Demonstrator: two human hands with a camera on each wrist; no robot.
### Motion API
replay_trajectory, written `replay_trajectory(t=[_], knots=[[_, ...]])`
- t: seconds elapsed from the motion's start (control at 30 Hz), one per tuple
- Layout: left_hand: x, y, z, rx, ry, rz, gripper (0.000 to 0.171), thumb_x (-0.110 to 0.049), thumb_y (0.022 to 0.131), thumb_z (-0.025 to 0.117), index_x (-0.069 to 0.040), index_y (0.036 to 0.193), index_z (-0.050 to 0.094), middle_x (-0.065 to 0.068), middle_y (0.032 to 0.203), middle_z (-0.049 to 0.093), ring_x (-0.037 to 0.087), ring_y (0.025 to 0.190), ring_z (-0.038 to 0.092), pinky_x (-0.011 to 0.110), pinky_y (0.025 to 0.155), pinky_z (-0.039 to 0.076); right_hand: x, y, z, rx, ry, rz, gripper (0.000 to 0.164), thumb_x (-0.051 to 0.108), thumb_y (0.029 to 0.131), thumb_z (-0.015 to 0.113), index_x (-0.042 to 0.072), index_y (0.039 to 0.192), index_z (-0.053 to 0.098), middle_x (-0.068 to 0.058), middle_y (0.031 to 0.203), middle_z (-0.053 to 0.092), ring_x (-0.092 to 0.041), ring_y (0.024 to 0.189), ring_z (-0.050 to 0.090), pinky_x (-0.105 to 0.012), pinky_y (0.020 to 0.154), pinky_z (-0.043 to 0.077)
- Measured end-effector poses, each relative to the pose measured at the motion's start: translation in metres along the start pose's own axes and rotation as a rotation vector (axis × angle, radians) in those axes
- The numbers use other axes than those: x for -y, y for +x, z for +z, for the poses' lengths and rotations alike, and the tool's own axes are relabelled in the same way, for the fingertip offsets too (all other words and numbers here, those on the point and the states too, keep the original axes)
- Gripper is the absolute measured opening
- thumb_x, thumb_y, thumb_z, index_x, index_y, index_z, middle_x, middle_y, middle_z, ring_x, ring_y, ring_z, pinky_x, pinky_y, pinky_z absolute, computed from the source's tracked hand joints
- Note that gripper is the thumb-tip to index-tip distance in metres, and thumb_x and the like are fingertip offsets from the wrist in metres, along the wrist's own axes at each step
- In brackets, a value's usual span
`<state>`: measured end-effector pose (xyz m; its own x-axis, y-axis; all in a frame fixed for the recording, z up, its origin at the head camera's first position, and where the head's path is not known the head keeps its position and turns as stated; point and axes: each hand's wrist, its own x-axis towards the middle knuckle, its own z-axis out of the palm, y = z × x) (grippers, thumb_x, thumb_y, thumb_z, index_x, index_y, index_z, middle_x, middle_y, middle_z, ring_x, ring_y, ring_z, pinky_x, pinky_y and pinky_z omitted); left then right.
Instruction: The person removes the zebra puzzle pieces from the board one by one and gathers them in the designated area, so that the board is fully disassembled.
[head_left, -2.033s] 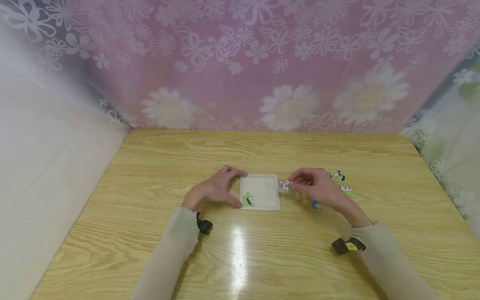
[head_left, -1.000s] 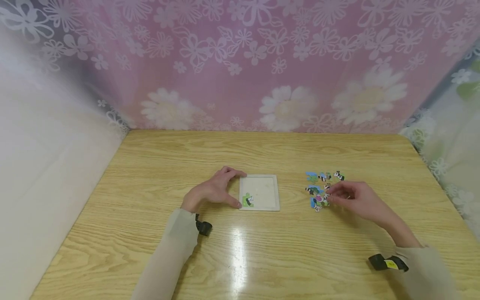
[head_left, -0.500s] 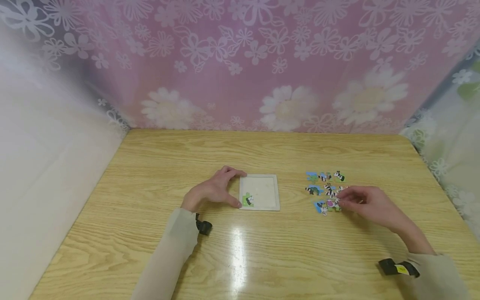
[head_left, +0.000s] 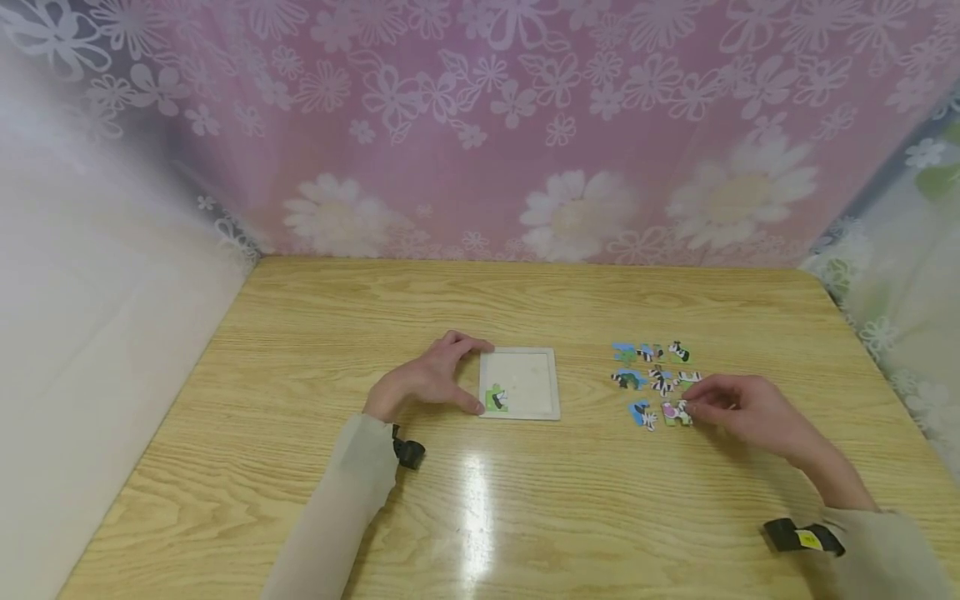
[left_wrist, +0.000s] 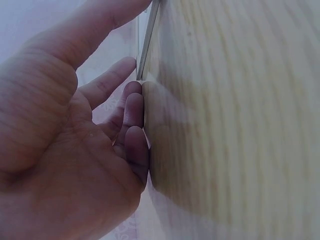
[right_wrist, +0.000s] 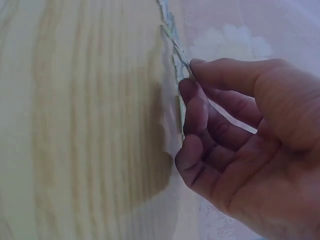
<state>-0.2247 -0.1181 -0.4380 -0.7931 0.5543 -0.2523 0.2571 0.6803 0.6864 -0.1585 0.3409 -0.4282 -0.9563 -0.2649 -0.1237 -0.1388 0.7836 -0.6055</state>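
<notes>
In the head view my left hand (head_left: 426,379) holds the left side of a pale square puzzle tray (head_left: 557,392), thumb at its lower left corner and a finger at the upper left. One green puzzle piece (head_left: 497,398) lies in the tray's lower left corner. My right hand (head_left: 750,410) pinches a puzzle piece (head_left: 675,412) with a pink patch, between thumb and index finger, low over the table. That thin piece (right_wrist: 177,47) appears tilted in the right wrist view. A blue piece with a striped animal (head_left: 643,415) lies to its left.
Several other loose puzzle pieces lie right of the tray, among them a panda-like one (head_left: 678,351), a blue-green one (head_left: 624,352) and a striped one (head_left: 661,381). A pink flowered curtain (head_left: 480,167) hangs behind the wooden table (head_left: 360,308).
My right hand has carried the pink-patched piece from the tray's right edge back to the loose pieces, then slightly further right. The blue piece has shifted a little right. My left hand stays put.
</notes>
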Motion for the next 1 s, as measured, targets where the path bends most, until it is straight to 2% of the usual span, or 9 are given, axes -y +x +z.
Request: replay_trajectory(t=[0.17, 0.53, 0.77, 1.0], knots=[[0.0, 0.0, 0.0, -0.004, -0.001, -0.001, 0.09, -0.032, 0.076, 0.09, -0.026, 0.153, 0.045, 0.009, 0.147, 0.039, 0.028, 0.132, 0.04, 0.052, 0.113, 0.037, 0.004, 0.004, 0.006, -0.006, -0.057, -0.006, 0.014, 0.023, 0.097, 0.071, 0.014, 0.106, 0.075, 0.001, 0.091, 0.072, 0.003, 0.077, 0.059, -0.023, 0.069, 0.048], [-0.001, -0.001, 0.0, -0.003, 0.001, -0.007, 0.09, -0.033, 0.076, 0.09, -0.026, 0.153, 0.044, 0.009, 0.148, 0.038, 0.029, 0.133, 0.039, 0.052, 0.114, 0.036, 0.006, 0.006, 0.008, -0.008, -0.117, 0.0, 0.013, 0.026, 0.097, 0.071, 0.017, 0.105, 0.076, 0.005, 0.089, 0.072, 0.003, 0.078, 0.059, -0.024, 0.07, 0.047], [-0.001, -0.001, 0.0, -0.004, 0.01, 0.001, 0.09, -0.033, 0.076, 0.09, -0.025, 0.153, 0.044, 0.01, 0.148, 0.039, 0.029, 0.133, 0.039, 0.053, 0.114, 0.036, 0.006, 0.006, 0.006, -0.031, -0.112, -0.017, 0.013, 0.023, 0.097, 0.071, 0.015, 0.106, 0.075, 0.003, 0.089, 0.071, 0.003, 0.076, 0.059, -0.024, 0.068, 0.048], [0.001, 0.0, 0.001, -0.003, 0.008, -0.001, 0.09, -0.033, 0.076, 0.09, -0.025, 0.153, 0.044, 0.01, 0.147, 0.039, 0.029, 0.133, 0.039, 0.052, 0.114, 0.036, 0.017, 0.011, 0.008, -0.07, -0.088, -0.055, 0.021, 0.03, 0.099, 0.069, 0.014, 0.112, 0.074, -0.002, 0.096, 0.074, 0.0, 0.08, 0.062, -0.025, 0.065, 0.049]])
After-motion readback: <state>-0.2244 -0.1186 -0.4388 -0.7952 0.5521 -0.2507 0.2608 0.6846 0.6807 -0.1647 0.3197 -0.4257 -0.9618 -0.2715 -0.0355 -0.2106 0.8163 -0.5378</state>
